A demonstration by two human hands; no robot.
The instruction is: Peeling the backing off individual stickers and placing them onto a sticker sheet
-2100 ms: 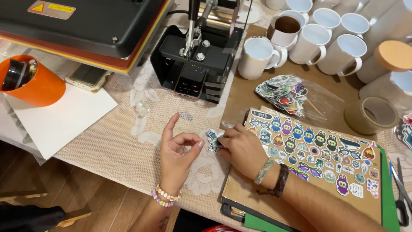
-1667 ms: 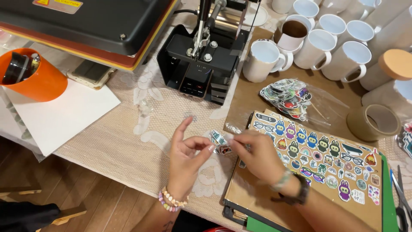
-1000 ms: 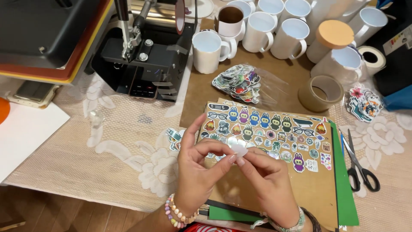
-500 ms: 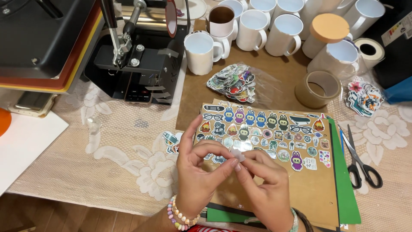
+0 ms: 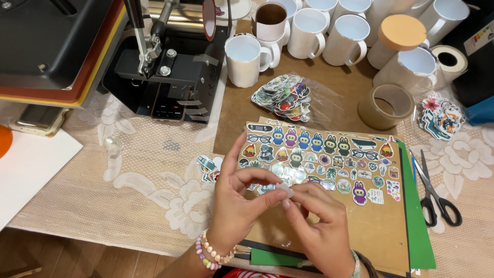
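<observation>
So both hands are up close over the near edge of the board [image 5: 329,216], pinching one tiny sticker [image 5: 284,189] between them. Left hand [image 5: 237,206] grips it with thumb and forefinger, index of that hand sticking up out of the way, and the right hand [image 5: 316,226] has its fingertips on the same sticker, probably so a nail can get at the edge. It's held just above the rows of stickers on the board, not lying on it. A few loose stickers [image 5: 208,169] lie on the lace just left of the board. Farther off there's a bag of stickers [image 5: 283,97], a tape roll [image 5: 386,105], white mugs [image 5: 246,57] lined up at the far side, and scissors [image 5: 435,193] parked on the right within easy reach. Heat press [image 5: 170,77] is far left on the desk.
</observation>
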